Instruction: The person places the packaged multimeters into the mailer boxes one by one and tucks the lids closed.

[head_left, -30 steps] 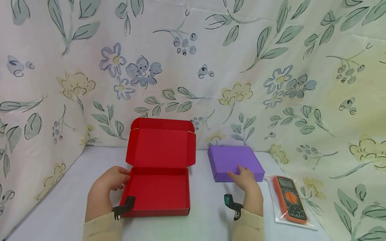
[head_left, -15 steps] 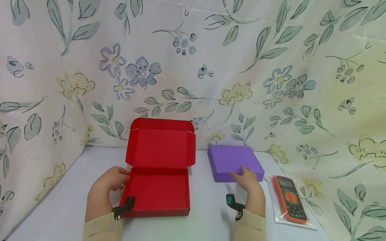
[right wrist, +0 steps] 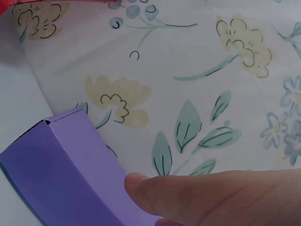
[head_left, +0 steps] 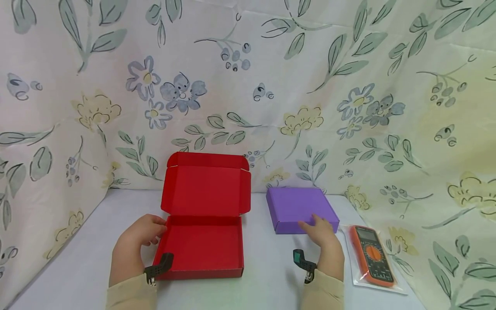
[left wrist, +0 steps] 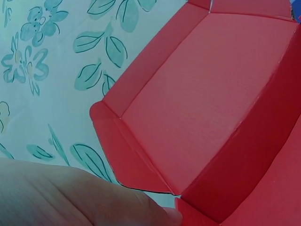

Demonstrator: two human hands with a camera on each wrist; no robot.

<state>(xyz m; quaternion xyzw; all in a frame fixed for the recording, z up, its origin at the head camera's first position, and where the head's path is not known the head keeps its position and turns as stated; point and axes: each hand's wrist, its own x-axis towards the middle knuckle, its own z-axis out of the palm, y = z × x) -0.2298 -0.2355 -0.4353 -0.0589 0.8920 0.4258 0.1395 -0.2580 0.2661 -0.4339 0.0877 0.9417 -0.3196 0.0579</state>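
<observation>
An open red box [head_left: 205, 245] stands at the table's middle left, its lid [head_left: 209, 189] raised behind it. My left hand [head_left: 141, 232] is at the box's left wall, with loosely bent fingers touching the rim from outside. In the left wrist view, my thumb [left wrist: 153, 209] lies by the corner where lid and wall meet. A closed purple box [head_left: 298, 204] sits farther right. My right hand [head_left: 321, 230] touches its front edge, the thumb [right wrist: 146, 188] extended against it in the right wrist view. Some right-hand fingers are hidden there.
An orange multimeter [head_left: 372, 254] in a clear plastic bag lies on the right of the white table [head_left: 267, 267]. A floral cloth [head_left: 240, 86] hangs behind and along both sides.
My right hand has slid slightly to the right along the purple box's front edge. The left hand and both boxes have stayed in place.
</observation>
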